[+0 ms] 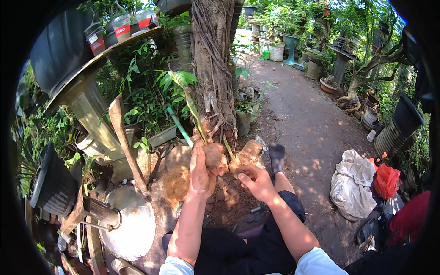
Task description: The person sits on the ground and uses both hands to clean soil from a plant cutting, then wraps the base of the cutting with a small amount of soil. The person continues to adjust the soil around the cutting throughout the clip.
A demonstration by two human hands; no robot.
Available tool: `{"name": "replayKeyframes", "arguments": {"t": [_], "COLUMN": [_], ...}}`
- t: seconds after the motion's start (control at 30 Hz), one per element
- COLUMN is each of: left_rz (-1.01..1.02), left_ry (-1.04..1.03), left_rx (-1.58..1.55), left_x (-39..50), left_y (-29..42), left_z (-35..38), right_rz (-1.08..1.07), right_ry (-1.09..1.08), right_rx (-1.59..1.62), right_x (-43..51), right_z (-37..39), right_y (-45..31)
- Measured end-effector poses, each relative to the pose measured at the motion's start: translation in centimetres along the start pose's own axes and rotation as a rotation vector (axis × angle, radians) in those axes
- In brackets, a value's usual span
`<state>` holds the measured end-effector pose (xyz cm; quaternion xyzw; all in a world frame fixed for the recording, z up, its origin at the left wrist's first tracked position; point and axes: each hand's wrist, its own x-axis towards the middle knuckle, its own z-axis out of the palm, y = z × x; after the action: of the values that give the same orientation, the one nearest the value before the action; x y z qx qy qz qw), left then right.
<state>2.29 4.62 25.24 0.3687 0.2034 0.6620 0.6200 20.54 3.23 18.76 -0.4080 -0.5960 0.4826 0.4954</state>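
My left hand (202,172) is wrapped around a round brown ball that looks like a small coconut (212,155). A long yellow-green sprout (194,113) rises from its top and leans left. Beside it is a second, smaller fibrous ball (235,164) with a short green stem (227,146). My right hand (255,181) has its bent fingers at the edge of this smaller ball; whether they grip it or only touch it is unclear. On the ground left of my left wrist lies a tangled wad of brown fibre (176,184).
A tree trunk (213,62) with hanging roots stands ahead. To the left are a wooden stick (127,144), a round pale disc-shaped base (132,223) and a tilted black pot (56,182). A white sack (353,185) and red plastic bag (386,180) sit right, near a person's red clothing (410,218).
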Motion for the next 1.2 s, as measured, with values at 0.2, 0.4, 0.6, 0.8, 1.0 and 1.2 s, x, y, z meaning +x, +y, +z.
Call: {"name": "replayKeyframes", "arguments": {"t": [0.2, 0.4, 0.6, 0.8, 1.0, 1.2], "left_rz": [-0.058, -0.066, -0.030, 0.081, 0.104, 0.317], "left_ry": [0.072, 0.108, 0.149, 0.159, 0.050, -0.051], "left_rx": [0.040, 0.155, 0.267, 0.370, 0.412, 0.636], "left_x": [-1.8, -3.4, -4.0, -4.9, -5.7, -5.4], "left_y": [-1.5, -2.8, -2.7, -2.3, -2.0, -3.1], "left_z": [-0.1, -0.7, -0.7, -0.9, -0.9, -0.2], "right_rz": [-0.109, -0.501, -0.697, -0.692, -0.583, -0.411], "right_ry": [0.195, 0.335, 0.240, 0.127, -0.010, -0.067], "right_rx": [0.170, -0.199, -0.440, -0.528, -0.302, 0.055], "right_x": [-0.5, 0.0, -0.3, -2.6, -3.3, -3.1], "right_z": [0.5, 2.7, 3.5, 4.9, 4.9, 5.5], "right_y": [-3.2, -6.2, -5.0, -2.7, -0.8, -0.2]}}
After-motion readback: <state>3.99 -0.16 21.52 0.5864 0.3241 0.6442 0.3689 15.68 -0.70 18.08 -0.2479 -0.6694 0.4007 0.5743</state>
